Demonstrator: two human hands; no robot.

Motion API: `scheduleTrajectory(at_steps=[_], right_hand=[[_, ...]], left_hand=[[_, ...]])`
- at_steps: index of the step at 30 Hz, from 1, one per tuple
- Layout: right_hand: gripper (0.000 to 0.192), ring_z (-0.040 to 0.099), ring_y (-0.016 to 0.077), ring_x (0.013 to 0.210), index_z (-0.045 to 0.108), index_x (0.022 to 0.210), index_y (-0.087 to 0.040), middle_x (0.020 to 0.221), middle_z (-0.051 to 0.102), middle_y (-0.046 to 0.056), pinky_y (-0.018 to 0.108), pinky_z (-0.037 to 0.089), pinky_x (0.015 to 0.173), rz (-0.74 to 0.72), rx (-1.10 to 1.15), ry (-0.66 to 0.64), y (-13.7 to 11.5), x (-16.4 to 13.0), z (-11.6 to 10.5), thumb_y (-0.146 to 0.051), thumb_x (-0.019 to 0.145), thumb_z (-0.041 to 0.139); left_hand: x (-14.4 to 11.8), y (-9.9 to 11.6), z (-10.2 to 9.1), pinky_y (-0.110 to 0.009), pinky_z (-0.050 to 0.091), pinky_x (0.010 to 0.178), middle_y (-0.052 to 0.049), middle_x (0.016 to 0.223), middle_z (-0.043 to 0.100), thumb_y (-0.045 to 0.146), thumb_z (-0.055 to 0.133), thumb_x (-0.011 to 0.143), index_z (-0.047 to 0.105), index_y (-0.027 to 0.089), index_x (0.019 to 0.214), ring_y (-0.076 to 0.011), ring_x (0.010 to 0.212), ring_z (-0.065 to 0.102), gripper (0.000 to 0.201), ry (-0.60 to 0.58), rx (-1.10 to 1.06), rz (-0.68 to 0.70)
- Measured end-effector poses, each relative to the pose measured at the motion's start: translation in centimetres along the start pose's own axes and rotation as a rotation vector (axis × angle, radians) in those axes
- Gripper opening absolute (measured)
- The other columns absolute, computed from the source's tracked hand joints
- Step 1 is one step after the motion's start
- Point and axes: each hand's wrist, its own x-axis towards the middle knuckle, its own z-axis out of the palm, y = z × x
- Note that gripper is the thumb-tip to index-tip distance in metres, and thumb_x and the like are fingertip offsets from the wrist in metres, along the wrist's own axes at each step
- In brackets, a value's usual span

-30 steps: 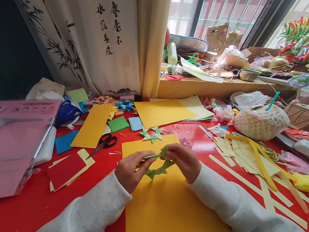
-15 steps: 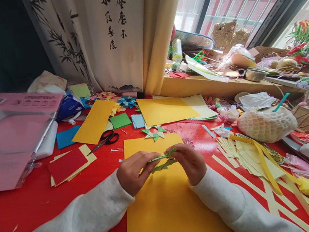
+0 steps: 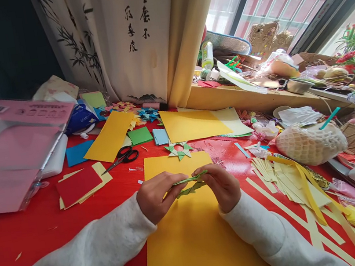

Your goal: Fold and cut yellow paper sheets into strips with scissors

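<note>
A green folded paper ring (image 3: 190,183) is pinched between both hands just above an orange sheet (image 3: 192,233) on the red table (image 3: 29,235). My left hand (image 3: 155,196) grips its left end with thumb and fingers. My right hand (image 3: 220,184) holds the right end, fingers curled over the top edge. The ring is seen nearly edge-on, so its far side is hidden. Both arms wear white fleece sleeves.
A finished green-and-white paper star (image 3: 179,149) lies beyond the sheet. Black scissors (image 3: 121,157) sit to the left among coloured sheets and a pink paper pack (image 3: 13,148). Pale yellow strips (image 3: 292,187) and a netted bundle (image 3: 310,143) crowd the right; the window sill (image 3: 249,100) is cluttered.
The green ring has been tipped from a partly open view to almost flat and edge-on between my fingers. The view has shifted slightly left and up; my hands stay in place.
</note>
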Motion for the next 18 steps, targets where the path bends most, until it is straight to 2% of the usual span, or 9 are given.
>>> scheduleTrajectory(at_steps=[6,18], right_hand=[[0.019,0.054,0.0125,0.072,0.054,0.090,-0.025,0.080,0.055,0.002,0.027,0.047,0.058,-0.003,0.007,-0.019,-0.09,0.01,0.11,-0.014,0.079,0.042],[0.021,0.055,0.0116,0.071,0.053,0.091,-0.025,0.077,0.056,0.000,0.026,0.048,0.058,0.017,0.030,-0.029,0.03,-0.01,0.04,-0.012,0.079,0.042]], left_hand=[[0.01,-0.04,-0.02,-0.019,0.045,0.062,-0.005,0.077,0.062,0.008,0.049,0.074,0.055,0.012,0.091,-0.0097,0.069,0.057,0.018,0.002,-0.023,-0.029],[0.03,0.05,-0.21,-0.018,0.046,0.058,-0.005,0.078,0.062,0.014,0.049,0.076,0.057,0.013,0.089,-0.0095,0.065,0.057,0.015,-0.022,-0.134,-0.193]])
